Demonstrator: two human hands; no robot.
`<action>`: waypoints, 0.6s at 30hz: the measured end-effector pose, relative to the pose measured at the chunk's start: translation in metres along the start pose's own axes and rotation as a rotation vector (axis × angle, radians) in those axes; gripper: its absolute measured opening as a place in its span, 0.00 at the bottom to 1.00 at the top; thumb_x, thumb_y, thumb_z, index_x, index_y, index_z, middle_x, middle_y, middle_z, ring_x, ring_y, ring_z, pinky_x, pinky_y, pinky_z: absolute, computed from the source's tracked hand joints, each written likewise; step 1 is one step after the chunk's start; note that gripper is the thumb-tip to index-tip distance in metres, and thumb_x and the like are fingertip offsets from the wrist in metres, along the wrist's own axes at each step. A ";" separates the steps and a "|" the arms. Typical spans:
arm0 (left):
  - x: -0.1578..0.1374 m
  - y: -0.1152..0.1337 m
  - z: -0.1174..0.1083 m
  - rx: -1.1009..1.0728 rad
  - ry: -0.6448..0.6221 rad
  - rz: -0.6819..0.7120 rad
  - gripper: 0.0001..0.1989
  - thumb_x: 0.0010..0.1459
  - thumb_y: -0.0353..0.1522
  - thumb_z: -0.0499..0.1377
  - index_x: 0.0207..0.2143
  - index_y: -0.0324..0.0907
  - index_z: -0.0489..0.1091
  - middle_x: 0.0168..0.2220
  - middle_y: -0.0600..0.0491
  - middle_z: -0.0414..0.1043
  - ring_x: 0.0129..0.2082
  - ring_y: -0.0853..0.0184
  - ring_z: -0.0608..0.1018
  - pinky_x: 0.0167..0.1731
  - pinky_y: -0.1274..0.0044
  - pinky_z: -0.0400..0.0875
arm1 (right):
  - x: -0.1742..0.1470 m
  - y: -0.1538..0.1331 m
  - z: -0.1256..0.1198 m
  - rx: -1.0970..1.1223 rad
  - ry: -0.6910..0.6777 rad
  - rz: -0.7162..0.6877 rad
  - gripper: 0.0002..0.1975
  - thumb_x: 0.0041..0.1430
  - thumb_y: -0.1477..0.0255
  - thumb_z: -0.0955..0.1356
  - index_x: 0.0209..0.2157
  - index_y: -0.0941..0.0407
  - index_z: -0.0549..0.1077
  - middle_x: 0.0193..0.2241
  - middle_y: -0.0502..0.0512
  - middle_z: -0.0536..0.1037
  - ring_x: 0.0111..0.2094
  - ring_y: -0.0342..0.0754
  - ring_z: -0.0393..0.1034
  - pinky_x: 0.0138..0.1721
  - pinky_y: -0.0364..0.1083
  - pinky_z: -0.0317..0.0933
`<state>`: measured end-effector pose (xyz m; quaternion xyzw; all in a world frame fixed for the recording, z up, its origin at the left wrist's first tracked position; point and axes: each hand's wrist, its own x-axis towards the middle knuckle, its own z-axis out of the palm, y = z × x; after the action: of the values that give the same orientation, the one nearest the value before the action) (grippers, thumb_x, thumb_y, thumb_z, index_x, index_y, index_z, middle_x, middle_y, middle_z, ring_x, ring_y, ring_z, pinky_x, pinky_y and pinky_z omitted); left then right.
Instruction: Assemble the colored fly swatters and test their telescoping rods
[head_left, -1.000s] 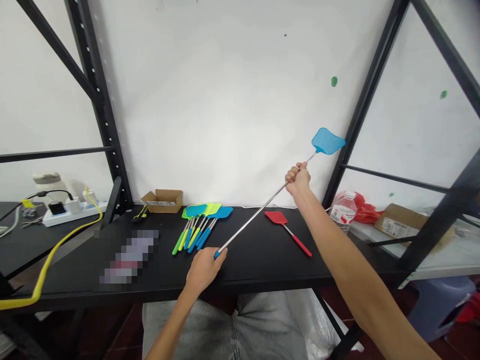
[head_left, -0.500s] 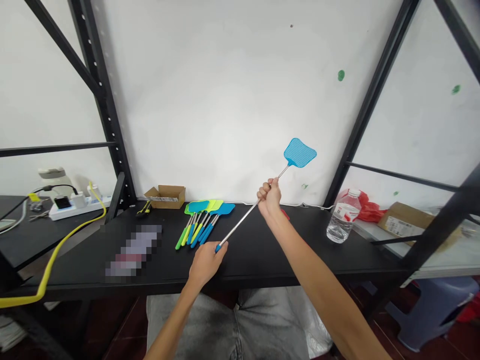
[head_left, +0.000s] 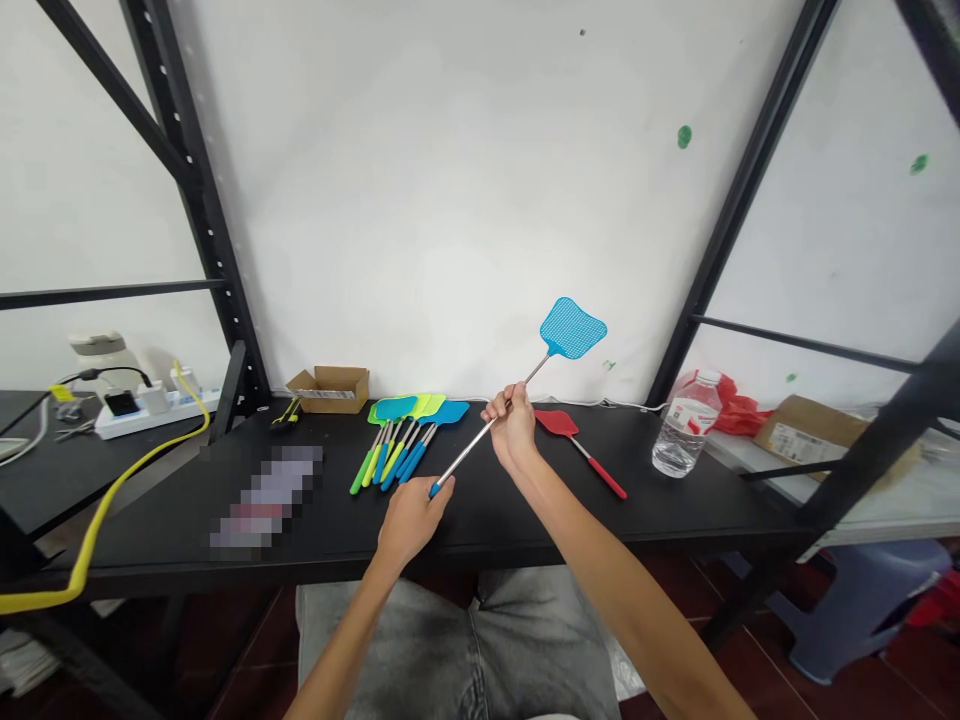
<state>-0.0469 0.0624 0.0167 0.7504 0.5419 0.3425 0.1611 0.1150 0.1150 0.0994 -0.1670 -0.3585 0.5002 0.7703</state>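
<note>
A blue fly swatter [head_left: 573, 328] with an extended metal rod slants up to the right above the desk. Its blue handle end is wrapped by my left hand [head_left: 411, 518], near the front edge. Higher on the rod, below the swatter's head, my right hand [head_left: 513, 425] is closed around it. A red fly swatter [head_left: 588, 450] with a short rod lies on the desk right of my right hand. Several green, yellow-green and blue fly swatters [head_left: 405, 440] lie fanned together on the desk, behind my left hand.
An open cardboard box [head_left: 330, 390] and a black-yellow item [head_left: 286, 414] sit at the back left. A water bottle [head_left: 685, 425] stands at the right, by a black rack post. A yellow cable [head_left: 112, 500] and a power strip [head_left: 157, 412] are on the left. The black desk [head_left: 675, 515] meets a white wall.
My right hand has moved down and left, nearer my left hand, and the swatter's head has come lower with it. The red swatter, mostly hidden before, now shows fully.
</note>
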 end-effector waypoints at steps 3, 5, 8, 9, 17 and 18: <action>0.001 -0.001 0.001 -0.001 0.004 0.007 0.24 0.63 0.46 0.46 0.19 0.42 0.48 0.17 0.59 0.50 0.20 0.72 0.55 0.24 0.76 0.44 | -0.013 0.014 -0.002 -0.015 -0.002 0.024 0.21 0.61 0.51 0.64 0.25 0.53 0.60 0.15 0.42 0.56 0.19 0.42 0.56 0.25 0.43 0.58; 0.001 -0.002 0.001 -0.005 0.007 -0.002 0.24 0.63 0.46 0.46 0.19 0.42 0.50 0.17 0.59 0.51 0.20 0.72 0.56 0.24 0.77 0.44 | -0.025 0.029 -0.003 -0.059 -0.009 0.064 0.21 0.59 0.50 0.65 0.25 0.53 0.61 0.16 0.44 0.62 0.20 0.43 0.60 0.26 0.43 0.60; 0.002 -0.004 0.001 -0.021 0.015 -0.021 0.23 0.62 0.46 0.47 0.19 0.42 0.54 0.17 0.59 0.53 0.21 0.71 0.58 0.24 0.77 0.46 | -0.047 0.051 -0.006 -0.173 -0.053 0.160 0.22 0.58 0.49 0.65 0.25 0.53 0.63 0.21 0.49 0.72 0.25 0.45 0.67 0.27 0.43 0.61; 0.002 -0.004 0.000 -0.028 0.015 -0.018 0.23 0.63 0.46 0.46 0.19 0.42 0.56 0.18 0.58 0.55 0.21 0.71 0.59 0.24 0.77 0.47 | -0.053 0.057 -0.007 -0.206 -0.071 0.184 0.22 0.57 0.49 0.65 0.25 0.53 0.63 0.23 0.50 0.74 0.27 0.46 0.69 0.27 0.43 0.61; 0.003 -0.005 0.001 -0.070 0.009 -0.002 0.23 0.62 0.47 0.47 0.20 0.42 0.54 0.17 0.59 0.52 0.20 0.72 0.58 0.23 0.78 0.46 | -0.056 0.040 -0.015 -0.238 -0.168 0.393 0.19 0.54 0.54 0.70 0.38 0.55 0.73 0.35 0.57 0.81 0.33 0.47 0.73 0.30 0.43 0.63; 0.002 -0.005 0.001 -0.069 0.007 -0.001 0.24 0.62 0.47 0.47 0.20 0.42 0.52 0.17 0.59 0.51 0.20 0.72 0.58 0.23 0.78 0.46 | -0.048 0.031 -0.018 -0.209 -0.140 0.400 0.19 0.53 0.55 0.71 0.41 0.54 0.73 0.37 0.56 0.81 0.34 0.47 0.74 0.31 0.43 0.64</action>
<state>-0.0489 0.0665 0.0135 0.7431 0.5307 0.3633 0.1850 0.0956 0.0881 0.0495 -0.2785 -0.4205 0.6136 0.6076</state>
